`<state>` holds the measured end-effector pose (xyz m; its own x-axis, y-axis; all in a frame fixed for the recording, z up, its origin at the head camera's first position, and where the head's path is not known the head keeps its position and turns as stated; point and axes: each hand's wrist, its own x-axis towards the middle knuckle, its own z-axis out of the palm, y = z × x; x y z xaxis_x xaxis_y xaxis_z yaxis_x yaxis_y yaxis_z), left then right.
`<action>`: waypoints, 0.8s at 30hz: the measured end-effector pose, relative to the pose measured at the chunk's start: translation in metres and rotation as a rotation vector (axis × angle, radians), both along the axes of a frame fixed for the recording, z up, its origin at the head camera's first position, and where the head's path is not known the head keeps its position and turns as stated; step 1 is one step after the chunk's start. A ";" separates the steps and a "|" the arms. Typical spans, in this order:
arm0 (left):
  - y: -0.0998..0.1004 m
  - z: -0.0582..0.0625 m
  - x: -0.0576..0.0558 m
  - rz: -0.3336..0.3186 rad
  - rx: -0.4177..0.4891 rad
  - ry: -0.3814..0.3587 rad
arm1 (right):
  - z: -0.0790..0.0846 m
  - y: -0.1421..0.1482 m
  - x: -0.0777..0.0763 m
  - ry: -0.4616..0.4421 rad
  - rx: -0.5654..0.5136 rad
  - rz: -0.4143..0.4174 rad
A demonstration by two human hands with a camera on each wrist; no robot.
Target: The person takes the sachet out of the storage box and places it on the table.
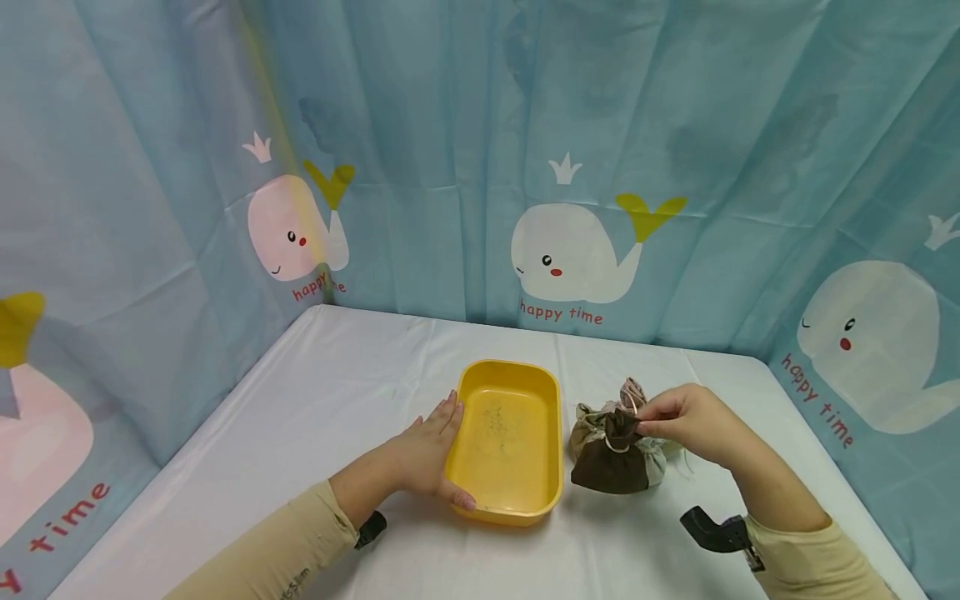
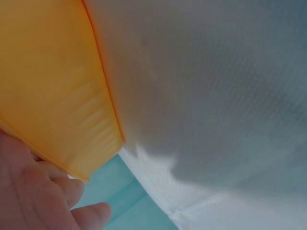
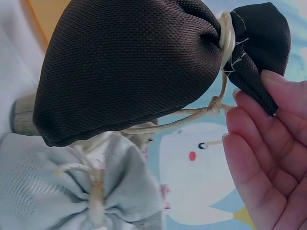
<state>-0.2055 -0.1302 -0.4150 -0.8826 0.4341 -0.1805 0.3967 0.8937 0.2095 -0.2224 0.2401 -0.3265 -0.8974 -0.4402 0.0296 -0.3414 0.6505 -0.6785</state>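
My left hand point(image 1: 429, 452) rests against the left rim of a yellow plastic tray point(image 1: 510, 479), fingers straight and thumb at the near corner. From the left wrist view, fingertips overlap the rim of the tray's outer wall point(image 2: 72, 96). To the right of the tray, my right hand point(image 1: 693, 423) pinches the gathered neck of a dark brown drawstring pouch point(image 1: 611, 467) between thumb and fingers. The pouch point(image 3: 129, 72) is full and tied with a beige cord point(image 3: 227, 40). Behind it are more drawstring pouches, including a pale grey one point(image 3: 53, 184) and a patterned one point(image 1: 585, 429), partly hidden.
A white cloth point(image 1: 360, 358) covers the table. Blue curtains point(image 1: 420, 167) printed with whales hang along the back and both sides. Dark wrist-worn devices sit under both forearms, one below the right wrist point(image 1: 716, 532).
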 end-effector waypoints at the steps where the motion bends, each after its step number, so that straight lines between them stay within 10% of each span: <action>1: 0.000 0.000 0.000 0.000 0.000 -0.001 | -0.002 0.000 0.000 -0.008 -0.005 0.009; 24: 0.000 0.001 0.000 0.006 0.002 -0.004 | -0.043 -0.004 -0.003 -0.080 -0.015 0.043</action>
<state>-0.2052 -0.1300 -0.4139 -0.8845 0.4289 -0.1835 0.3902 0.8958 0.2130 -0.2256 0.2366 -0.3696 -0.8775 -0.4784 -0.0342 -0.3134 0.6259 -0.7142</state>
